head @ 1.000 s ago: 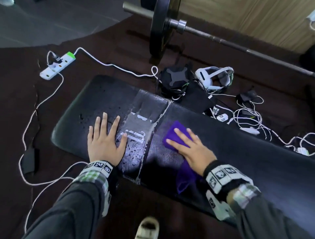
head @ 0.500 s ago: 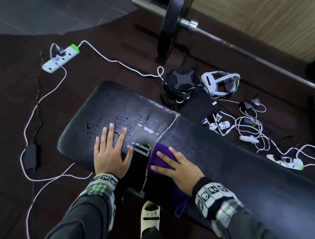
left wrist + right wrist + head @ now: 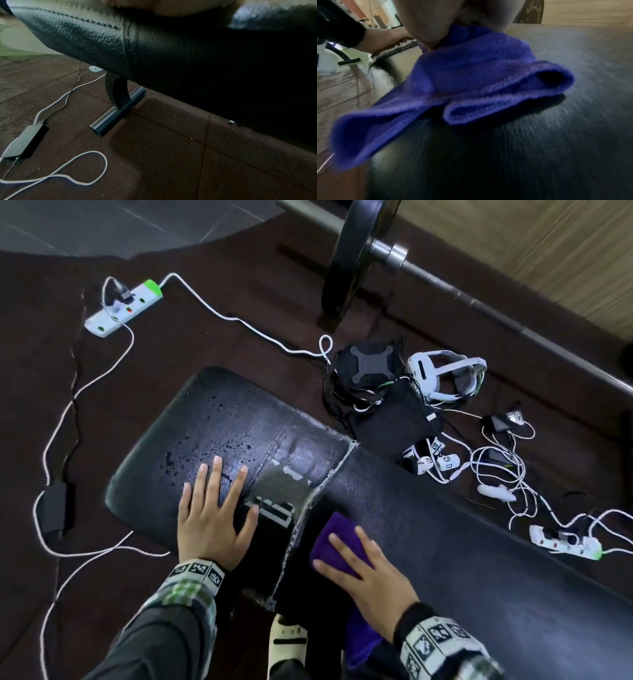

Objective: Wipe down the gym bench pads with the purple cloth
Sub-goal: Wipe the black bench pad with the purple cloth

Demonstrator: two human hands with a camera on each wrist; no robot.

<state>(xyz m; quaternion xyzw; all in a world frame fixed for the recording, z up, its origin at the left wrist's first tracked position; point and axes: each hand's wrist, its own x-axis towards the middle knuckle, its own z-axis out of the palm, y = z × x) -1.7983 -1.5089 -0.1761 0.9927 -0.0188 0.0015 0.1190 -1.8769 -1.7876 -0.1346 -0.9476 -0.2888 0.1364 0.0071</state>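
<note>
The black gym bench has a short seat pad point(image 3: 219, 426), wet with droplets, and a long back pad point(image 3: 479, 542) to its right. My left hand point(image 3: 214, 515) lies flat with spread fingers on the near edge of the seat pad. My right hand point(image 3: 366, 570) presses the purple cloth point(image 3: 337, 537) flat onto the back pad, just right of the taped seam point(image 3: 308, 501). Part of the cloth point(image 3: 471, 83) hangs folded over the pad's near side in the right wrist view. The left wrist view looks along the side of the seat pad point(image 3: 102, 40).
On the brown floor mats lie a white power strip point(image 3: 123, 306) and cable, a black adapter point(image 3: 56, 505), a headset point(image 3: 445, 374), a black device point(image 3: 371, 368) and tangled white cables point(image 3: 507, 474). A barbell with a plate point(image 3: 356, 251) lies beyond. The bench foot point(image 3: 118, 106) stands below. My shoe point(image 3: 286, 642) is near.
My right hand has slid the cloth toward me and left to the seam, then a little back to the right. The left hand has stayed pressed on the seat pad.
</note>
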